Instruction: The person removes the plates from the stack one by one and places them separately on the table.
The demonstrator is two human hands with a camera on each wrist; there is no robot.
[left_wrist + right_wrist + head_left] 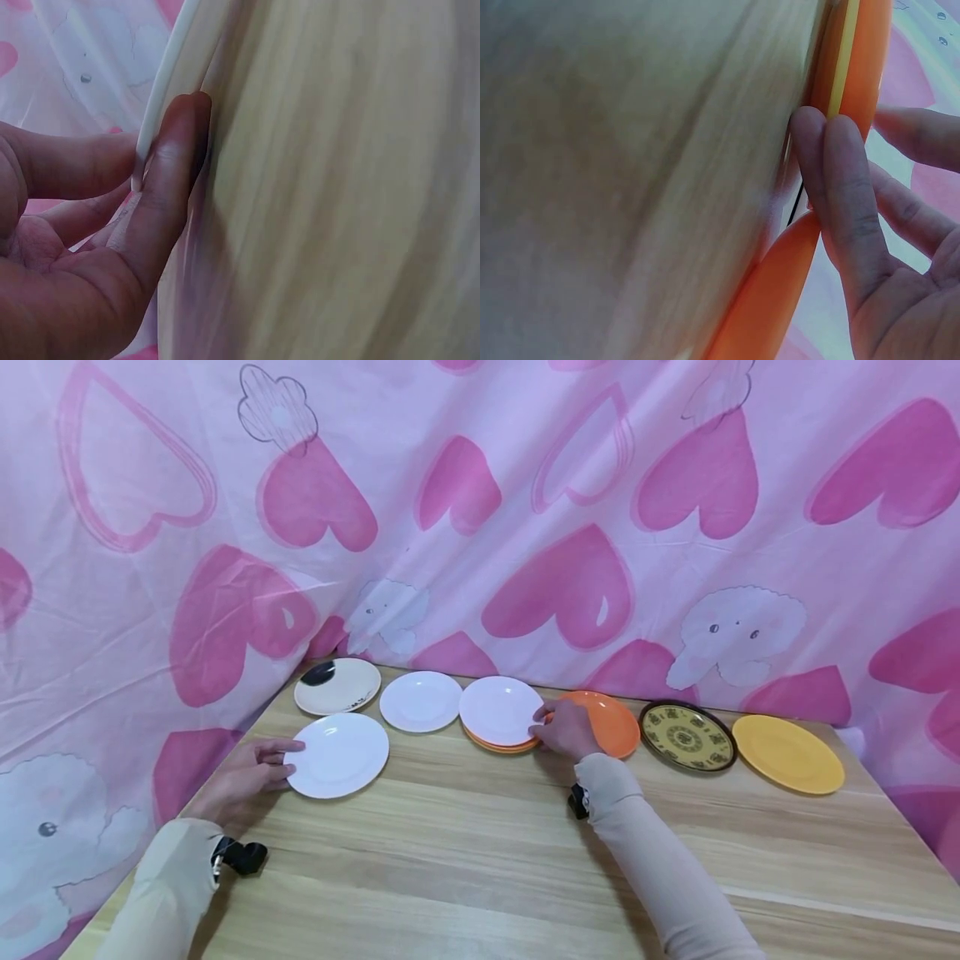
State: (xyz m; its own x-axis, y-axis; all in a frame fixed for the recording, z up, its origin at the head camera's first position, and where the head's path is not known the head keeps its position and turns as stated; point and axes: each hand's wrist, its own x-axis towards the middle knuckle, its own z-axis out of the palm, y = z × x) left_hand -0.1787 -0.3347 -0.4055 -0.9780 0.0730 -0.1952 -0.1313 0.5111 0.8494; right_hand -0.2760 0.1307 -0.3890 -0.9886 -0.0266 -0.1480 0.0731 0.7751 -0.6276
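Note:
My left hand pinches a round white plate by its left rim. In the left wrist view that plate's edge sits between the fingers, tilted over the wood. Farther right, my right hand grips the right rim of a plate stack, whose white top plate covers an orange plate. The right wrist view shows orange plate edges with a yellow band between them; fingers lie on both sides of these edges. Another orange plate lies beside that hand, partly hidden by it.
Along the table's back edge lie a cream plate with a black patch, a white plate, a dark-rimmed patterned plate and a yellow plate. Pink heart-print cloth hangs behind and at the left.

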